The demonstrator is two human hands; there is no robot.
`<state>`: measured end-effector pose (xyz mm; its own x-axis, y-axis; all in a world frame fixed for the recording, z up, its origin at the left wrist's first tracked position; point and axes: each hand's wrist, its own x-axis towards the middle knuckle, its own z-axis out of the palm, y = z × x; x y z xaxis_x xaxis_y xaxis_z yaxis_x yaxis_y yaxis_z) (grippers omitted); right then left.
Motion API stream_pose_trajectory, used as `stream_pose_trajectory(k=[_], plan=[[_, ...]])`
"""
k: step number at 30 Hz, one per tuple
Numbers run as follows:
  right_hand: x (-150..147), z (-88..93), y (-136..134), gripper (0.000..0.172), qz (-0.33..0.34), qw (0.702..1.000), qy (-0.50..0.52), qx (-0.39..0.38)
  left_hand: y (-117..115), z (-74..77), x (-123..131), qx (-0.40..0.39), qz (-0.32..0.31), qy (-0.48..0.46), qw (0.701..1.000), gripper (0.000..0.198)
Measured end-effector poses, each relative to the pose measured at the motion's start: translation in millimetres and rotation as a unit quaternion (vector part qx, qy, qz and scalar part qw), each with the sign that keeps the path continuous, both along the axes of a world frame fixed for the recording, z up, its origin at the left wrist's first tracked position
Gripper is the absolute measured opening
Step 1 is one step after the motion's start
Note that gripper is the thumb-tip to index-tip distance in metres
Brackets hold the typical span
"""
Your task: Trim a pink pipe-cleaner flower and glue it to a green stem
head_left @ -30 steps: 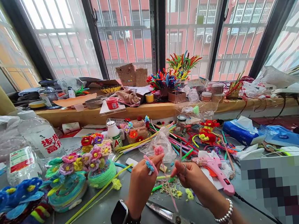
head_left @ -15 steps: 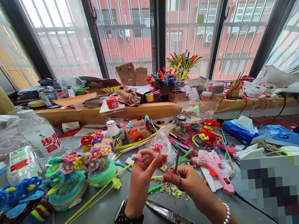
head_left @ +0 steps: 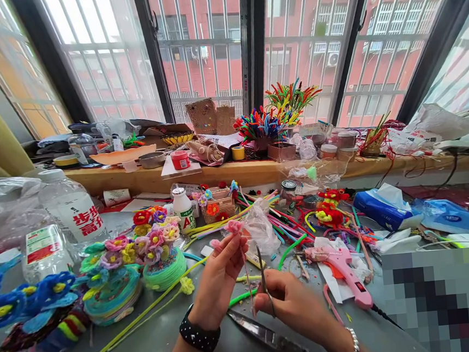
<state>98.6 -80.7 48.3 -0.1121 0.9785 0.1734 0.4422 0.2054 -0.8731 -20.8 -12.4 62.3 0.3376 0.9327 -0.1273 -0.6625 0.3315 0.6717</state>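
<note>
My left hand (head_left: 219, 278) pinches the thin stem of a small pink pipe-cleaner flower (head_left: 234, 227), holding it upright above the grey table (head_left: 159, 347). My right hand (head_left: 292, 302) grips small scissors (head_left: 263, 275), blades pointing up beside the stem's lower part. A black watch is on my left wrist, a bead bracelet on my right. Large black-handled scissors (head_left: 269, 338) lie on the table just below both hands.
A pink glue gun (head_left: 343, 270) lies to the right. Pipe-cleaner flower baskets (head_left: 154, 249) and blue flowers (head_left: 31, 295) stand at left, beside water bottles (head_left: 71, 207). Loose pipe cleaners (head_left: 280, 224), tissue packs (head_left: 381, 209) and a cluttered wooden sill (head_left: 234, 173) lie behind.
My left hand turned and raised the pink flower upright. My right hand dropped lower and brought the small scissors up against the stem. The view shifted slightly.
</note>
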Motion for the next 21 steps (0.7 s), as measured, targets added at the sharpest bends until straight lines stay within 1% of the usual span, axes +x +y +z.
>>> stream_pose_trajectory(k=[4, 7, 9, 10, 12, 14, 16, 18, 21], plan=[[-4, -6.5, 3, 0.044, -0.046, 0.998, 0.048, -0.013, -1, -0.1, 3, -0.006, 0.006, -0.012, 1.0, 0.007], [-4, -9.9, 4, 0.038, -0.048, 0.994, 0.099, -0.017, -1, -1.1, 3, -0.001, 0.021, -0.006, 1.0, 0.008], [-3, -8.6, 3, 0.036, -0.042, 0.989, 0.137, -0.023, -2, -1.5, 3, 0.006, 0.018, 0.012, 1.0, 0.009], [-1, -7.1, 3, 0.035, -0.043, 0.986, 0.157, -0.026, -3, -1.3, 3, 0.014, 0.007, 0.031, 0.999, 0.01], [2, -3.7, 2, 0.033, -0.053, 0.98, 0.191, -0.027, -5, -0.4, 4, 0.044, -0.036, 0.086, 0.995, 0.012], [5, -1.3, 2, 0.031, -0.06, 0.975, 0.214, -0.023, -9, 1.4, 5, 0.086, -0.081, 0.15, 0.982, 0.013], [8, -0.6, 2, 0.032, -0.055, 0.973, 0.223, -0.014, -12, 3.4, 7, 0.127, -0.089, 0.202, 0.967, 0.015], [9, -1.3, 3, 0.035, -0.053, 0.976, 0.213, -0.009, -13, 4.9, 7, 0.15, -0.084, 0.231, 0.958, 0.016], [10, -2.2, 5, 0.045, -0.051, 0.987, 0.149, 0.011, -11, 6.0, 5, 0.161, -0.092, 0.238, 0.953, 0.016]])
